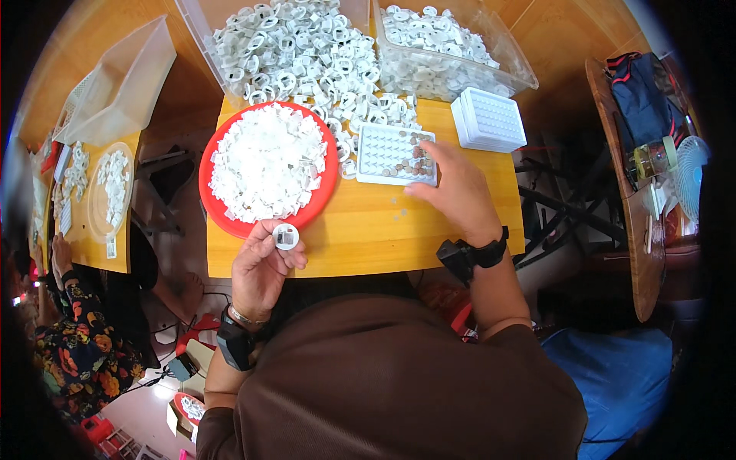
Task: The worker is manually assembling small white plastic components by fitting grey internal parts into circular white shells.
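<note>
My left hand [263,264] is closed on a round white plastic part [286,237], held by the near rim of a red round tray [331,172]. A dark rectangular recess shows in the face of this part. White small plastic pieces [264,161] are heaped in the red tray. To the right, my right hand [458,188] reaches over a white pocketed tray [372,178], thumb and forefinger apart. Small round silvery discs [395,170], like button cells, lie in that tray beside the fingertips. Whether any disc touches the fingers is hard to see.
Behind are two clear bins [460,65] full of round white parts, with more parts [391,111] spilled on the yellow table [360,249]. A stack of white trays [491,120] stands at the right. Leftward, another person's hand [61,253] rests at a second table.
</note>
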A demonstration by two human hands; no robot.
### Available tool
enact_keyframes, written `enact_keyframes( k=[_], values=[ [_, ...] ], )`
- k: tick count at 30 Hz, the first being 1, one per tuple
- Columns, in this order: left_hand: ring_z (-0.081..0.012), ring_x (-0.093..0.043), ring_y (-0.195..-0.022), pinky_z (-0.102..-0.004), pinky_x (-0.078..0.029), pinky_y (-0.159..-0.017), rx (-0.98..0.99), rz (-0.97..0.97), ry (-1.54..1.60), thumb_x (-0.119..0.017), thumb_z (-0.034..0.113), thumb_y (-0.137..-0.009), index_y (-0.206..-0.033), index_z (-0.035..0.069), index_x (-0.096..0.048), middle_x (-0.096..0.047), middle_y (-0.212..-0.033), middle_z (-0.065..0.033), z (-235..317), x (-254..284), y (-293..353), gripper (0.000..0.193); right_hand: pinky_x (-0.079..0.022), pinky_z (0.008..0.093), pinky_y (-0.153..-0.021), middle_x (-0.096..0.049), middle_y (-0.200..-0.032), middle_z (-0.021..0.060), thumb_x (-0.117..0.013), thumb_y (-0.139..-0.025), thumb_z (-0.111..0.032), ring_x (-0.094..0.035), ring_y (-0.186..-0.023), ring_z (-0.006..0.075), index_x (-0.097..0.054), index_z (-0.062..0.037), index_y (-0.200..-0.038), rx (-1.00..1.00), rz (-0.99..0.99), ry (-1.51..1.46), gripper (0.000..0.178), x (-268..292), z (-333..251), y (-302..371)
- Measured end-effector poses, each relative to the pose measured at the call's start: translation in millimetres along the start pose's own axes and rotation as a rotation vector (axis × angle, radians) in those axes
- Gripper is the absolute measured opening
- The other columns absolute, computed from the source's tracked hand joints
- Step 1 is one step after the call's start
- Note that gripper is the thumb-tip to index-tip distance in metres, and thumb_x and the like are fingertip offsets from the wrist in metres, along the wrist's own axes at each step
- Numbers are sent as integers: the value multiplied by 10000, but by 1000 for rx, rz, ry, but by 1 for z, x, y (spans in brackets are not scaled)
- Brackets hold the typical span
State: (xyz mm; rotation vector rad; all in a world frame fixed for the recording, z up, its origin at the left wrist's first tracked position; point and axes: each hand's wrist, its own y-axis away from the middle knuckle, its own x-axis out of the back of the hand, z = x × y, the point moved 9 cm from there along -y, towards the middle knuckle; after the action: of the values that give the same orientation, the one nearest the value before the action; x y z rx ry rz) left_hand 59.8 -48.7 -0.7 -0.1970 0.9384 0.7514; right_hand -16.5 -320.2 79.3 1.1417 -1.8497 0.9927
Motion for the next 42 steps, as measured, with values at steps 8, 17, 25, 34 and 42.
enact_keyframes(
  k=[8,17,25,34,42],
  values=[
    [-255,-655,-782,-334,-533,-731,18,-8,-36,-522,183,-941,-1086,14,-505,-638,-942,-184,0,-7,-1,223,-471,384,-838,-618,-1030,103,-687,-792,-155,-567,-990,298,-722,-75,-895,107,120,-3,135,-7,-7,-14],
    [-257,-648,-768,-333,-532,-712,24,-42,-49,-541,202,-939,-1087,7,-495,-638,-923,-184,2,-19,-8,249,-462,386,-855,-611,-1022,99,-655,-767,-61,-541,-1005,307,-636,-34,-747,152,135,-11,38,-16,-11,-26],
    [-239,-668,-816,-321,-530,-754,29,-146,-19,-494,184,-961,-1122,-6,-500,-658,-955,-168,2,-36,-15,249,-448,414,-875,-610,-1068,133,-647,-741,-17,-533,-1020,340,-593,-29,-770,196,248,-51,63,-11,-24,-26],
    [-249,-657,-820,-341,-531,-760,-13,-76,-51,-526,167,-941,-1111,12,-500,-648,-963,-167,-1,-39,-16,231,-461,417,-881,-596,-1090,123,-671,-708,1,-551,-1033,328,-569,-42,-802,483,223,-394,145,2,-143,4],
    [-193,-648,-849,-310,-515,-799,-57,-50,-100,-543,149,-945,-1125,0,-493,-640,-974,-118,1,-42,-12,239,-473,402,-874,-595,-1094,119,-668,-695,-8,-551,-1049,325,-569,-34,-801,547,226,-334,147,-9,-151,10]
  ],
)
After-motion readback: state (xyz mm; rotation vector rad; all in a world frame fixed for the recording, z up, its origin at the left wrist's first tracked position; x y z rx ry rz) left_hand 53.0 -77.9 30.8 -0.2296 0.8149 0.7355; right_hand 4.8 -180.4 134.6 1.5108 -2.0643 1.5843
